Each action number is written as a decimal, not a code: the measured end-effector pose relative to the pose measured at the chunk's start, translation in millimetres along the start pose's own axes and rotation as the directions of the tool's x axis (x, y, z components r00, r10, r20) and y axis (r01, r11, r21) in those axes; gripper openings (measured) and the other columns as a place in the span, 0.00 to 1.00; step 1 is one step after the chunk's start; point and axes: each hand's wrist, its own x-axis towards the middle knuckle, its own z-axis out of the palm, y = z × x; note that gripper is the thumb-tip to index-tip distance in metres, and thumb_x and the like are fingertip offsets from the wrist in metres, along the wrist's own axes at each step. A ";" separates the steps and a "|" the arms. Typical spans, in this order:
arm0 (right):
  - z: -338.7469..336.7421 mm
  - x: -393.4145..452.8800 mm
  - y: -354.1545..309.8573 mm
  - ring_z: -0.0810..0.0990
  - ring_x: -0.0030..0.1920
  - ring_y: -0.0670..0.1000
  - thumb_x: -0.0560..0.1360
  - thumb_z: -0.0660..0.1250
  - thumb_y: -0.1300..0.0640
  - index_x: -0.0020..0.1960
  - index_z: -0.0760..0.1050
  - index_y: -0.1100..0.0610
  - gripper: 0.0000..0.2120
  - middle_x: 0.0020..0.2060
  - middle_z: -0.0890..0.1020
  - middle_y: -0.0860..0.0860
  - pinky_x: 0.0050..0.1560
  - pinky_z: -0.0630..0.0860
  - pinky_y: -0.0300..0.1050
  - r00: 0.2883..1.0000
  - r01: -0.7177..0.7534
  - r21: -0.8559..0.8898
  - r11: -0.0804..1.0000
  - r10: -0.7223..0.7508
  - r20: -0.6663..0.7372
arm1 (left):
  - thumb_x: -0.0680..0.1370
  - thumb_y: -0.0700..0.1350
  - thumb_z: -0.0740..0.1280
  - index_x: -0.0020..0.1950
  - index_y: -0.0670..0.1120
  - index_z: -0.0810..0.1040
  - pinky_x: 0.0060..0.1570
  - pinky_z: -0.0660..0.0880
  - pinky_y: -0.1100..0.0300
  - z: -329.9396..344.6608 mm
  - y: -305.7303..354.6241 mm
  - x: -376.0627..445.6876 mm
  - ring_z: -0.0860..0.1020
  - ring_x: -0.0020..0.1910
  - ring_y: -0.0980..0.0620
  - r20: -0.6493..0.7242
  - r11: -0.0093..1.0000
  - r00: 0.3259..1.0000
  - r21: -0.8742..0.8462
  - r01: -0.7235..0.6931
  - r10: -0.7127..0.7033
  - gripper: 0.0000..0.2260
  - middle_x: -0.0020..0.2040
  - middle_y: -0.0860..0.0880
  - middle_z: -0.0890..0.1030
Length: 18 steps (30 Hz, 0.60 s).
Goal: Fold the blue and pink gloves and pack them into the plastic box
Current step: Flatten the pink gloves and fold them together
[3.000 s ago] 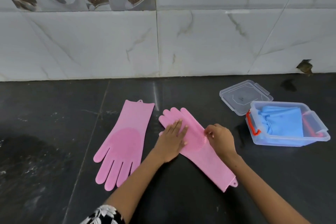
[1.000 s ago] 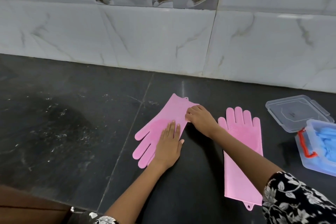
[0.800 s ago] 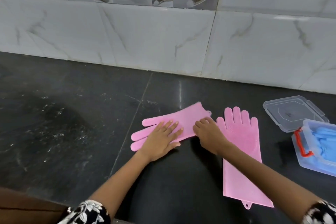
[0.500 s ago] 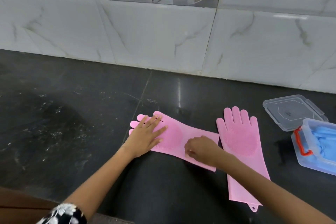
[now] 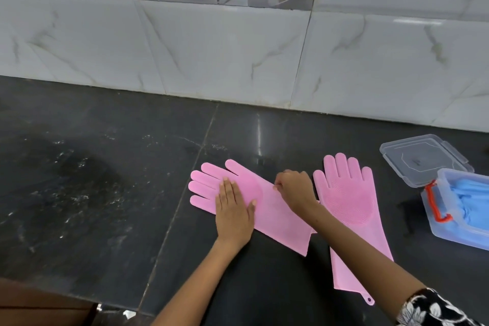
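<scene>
Two pink gloves lie flat on the black counter. The left pink glove (image 5: pixel 275 213) lies slanted, fingers toward the upper left, cuff toward the lower right. My left hand (image 5: pixel 234 210) presses flat on its palm with straight fingers. My right hand (image 5: pixel 293 189) has curled fingers at the glove's far edge and seems to pinch it. The right pink glove (image 5: pixel 349 204) lies lengthwise, fingers pointing to the wall, partly under my right forearm. The clear plastic box (image 5: pixel 434 225) at the right edge holds folded blue gloves (image 5: pixel 471 201).
The box's clear lid (image 5: pixel 420 157) lies on the counter just behind the box. A red handle (image 5: pixel 434 202) hangs on the box's near end. A marble-tiled wall (image 5: pixel 238 53) closes the back. The counter's front edge (image 5: pixel 79 302) runs along the lower left.
The left pink glove was turned round so its fingers point upper left. My left hand slid to its palm, and my right hand moved from its cuff area up to its far edge.
</scene>
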 end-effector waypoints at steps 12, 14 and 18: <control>6.0 -65.2 -8.0 0.82 0.40 0.54 0.75 0.66 0.54 0.42 0.81 0.61 0.10 0.40 0.84 0.53 0.47 0.78 0.46 0.971 -0.185 0.215 0.959 0.145 0.189 | 0.82 0.57 0.47 0.78 0.45 0.45 0.74 0.36 0.56 -38.6 -55.4 60.5 0.42 0.77 0.50 0.265 0.572 0.605 0.200 -0.796 0.750 0.28 0.79 0.47 0.44; -0.4 -56.0 -7.7 0.78 0.35 0.54 0.73 0.69 0.49 0.35 0.76 0.60 0.15 0.33 0.79 0.51 0.41 0.76 0.46 0.978 -0.182 0.231 0.956 0.153 0.139 | 0.82 0.56 0.49 0.78 0.44 0.53 0.74 0.38 0.54 -42.0 -49.8 56.3 0.46 0.78 0.47 0.167 0.635 0.662 0.191 -0.749 0.731 0.27 0.78 0.44 0.48; -4.4 -22.9 -20.6 0.74 0.32 0.54 0.72 0.68 0.48 0.36 0.74 0.61 0.16 0.30 0.76 0.52 0.32 0.68 0.44 0.942 -0.313 0.370 0.875 0.335 0.005 | 0.83 0.51 0.50 0.76 0.42 0.57 0.75 0.46 0.50 -27.1 -16.8 27.0 0.49 0.77 0.45 0.030 0.870 0.871 0.028 -0.492 0.491 0.23 0.78 0.41 0.52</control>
